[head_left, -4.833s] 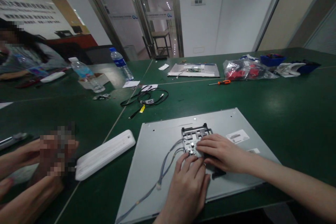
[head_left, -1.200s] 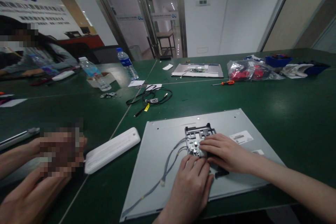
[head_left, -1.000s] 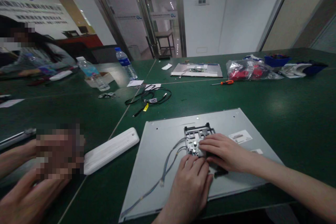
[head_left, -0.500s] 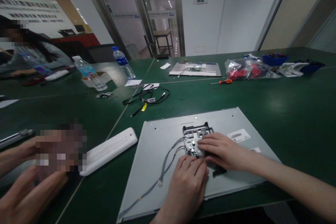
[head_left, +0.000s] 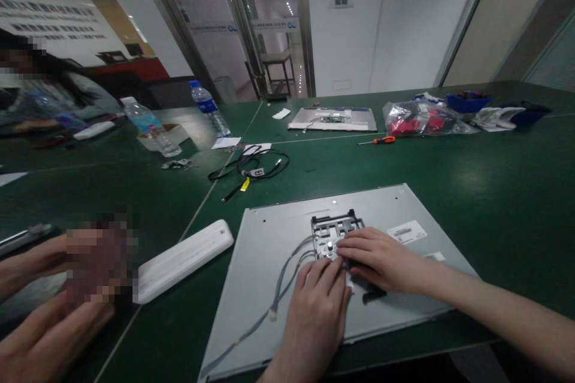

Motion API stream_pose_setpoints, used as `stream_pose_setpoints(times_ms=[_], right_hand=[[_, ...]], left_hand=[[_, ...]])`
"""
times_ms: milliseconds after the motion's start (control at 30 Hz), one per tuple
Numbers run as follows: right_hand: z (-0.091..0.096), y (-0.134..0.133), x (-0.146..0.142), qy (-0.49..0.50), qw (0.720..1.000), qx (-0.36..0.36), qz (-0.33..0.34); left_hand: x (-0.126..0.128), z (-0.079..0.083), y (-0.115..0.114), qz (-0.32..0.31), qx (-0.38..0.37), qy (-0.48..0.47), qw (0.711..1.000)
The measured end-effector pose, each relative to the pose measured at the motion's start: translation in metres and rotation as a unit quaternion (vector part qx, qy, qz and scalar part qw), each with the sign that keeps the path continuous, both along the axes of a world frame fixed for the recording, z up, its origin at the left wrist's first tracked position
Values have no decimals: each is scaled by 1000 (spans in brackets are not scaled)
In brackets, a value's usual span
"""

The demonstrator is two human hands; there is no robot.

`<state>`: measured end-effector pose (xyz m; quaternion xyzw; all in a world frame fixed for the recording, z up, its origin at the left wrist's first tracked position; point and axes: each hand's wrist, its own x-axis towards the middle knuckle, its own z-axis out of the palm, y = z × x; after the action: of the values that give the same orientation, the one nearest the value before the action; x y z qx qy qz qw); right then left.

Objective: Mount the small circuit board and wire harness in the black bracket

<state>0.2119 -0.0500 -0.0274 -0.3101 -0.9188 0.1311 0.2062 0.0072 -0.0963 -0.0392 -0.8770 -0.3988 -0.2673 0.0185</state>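
A flat silver panel [head_left: 251, 263], apparently the back of a screen, lies in front of me with a small circuit board [head_left: 327, 248] in a black frame [head_left: 333, 216] on its middle. The fingertips of my left hand [head_left: 320, 296] are curled onto the board's near left edge. From the right, my right hand [head_left: 381, 256] covers much of the board, with its fingers bent against it. Grey cables [head_left: 287, 269] run from the board's left side down across the panel. What lies under both hands is hidden.
At left, another person's hands [head_left: 49, 317] hold something blurred out, beside a long white plastic bar [head_left: 184, 260]. Farther back are a black cable [head_left: 251, 170], two bottles [head_left: 209, 109], an orange-handled screwdriver [head_left: 381, 140], a second panel [head_left: 332, 119] and a plastic bag [head_left: 422, 119].
My left hand has shifted slightly up and to the left, its fingers now higher on the board. My right hand stays nearly in place.
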Motion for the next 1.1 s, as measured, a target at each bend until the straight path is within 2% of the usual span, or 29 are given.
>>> stream_pose_setpoints(times_ms=[400, 633, 767, 933, 1100], right_hand=[[1, 3, 3, 17, 1000, 12, 0], [5, 23, 26, 76, 984, 77, -140], [1, 31, 33, 82, 980, 86, -161], [0, 29, 31, 78, 984, 82, -135], [9, 17, 18, 60, 998, 24, -21]], left_hand=[[0, 1, 1, -3, -8, 21, 1000], [1, 5, 3, -11, -10, 18, 1000], [1, 7, 3, -14, -6, 18, 1000], [1, 7, 3, -12, -11, 23, 1000], [1, 6, 3, -13, -13, 21, 1000]])
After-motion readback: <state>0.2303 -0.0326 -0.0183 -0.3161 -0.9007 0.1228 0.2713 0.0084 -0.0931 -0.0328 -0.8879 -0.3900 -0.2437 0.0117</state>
